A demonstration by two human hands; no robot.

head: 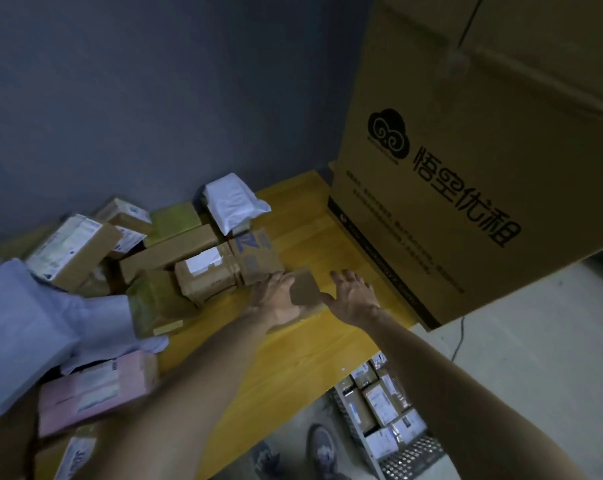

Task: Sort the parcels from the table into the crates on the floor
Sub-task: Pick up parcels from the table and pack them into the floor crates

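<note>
The tall brown cardboard box (466, 174) is printed with a black cloud logo, the small brown cardboard parcel (255, 254) with blue lettering.

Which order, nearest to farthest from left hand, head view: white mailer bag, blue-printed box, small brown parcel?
1. small brown parcel, against the left hand, on its right.
2. blue-printed box, just behind the hand.
3. white mailer bag, farther back, near the wall.

Left hand (274, 296) and right hand (354, 296) touching small parcel (305, 289), yellow table (293, 368)
</note>
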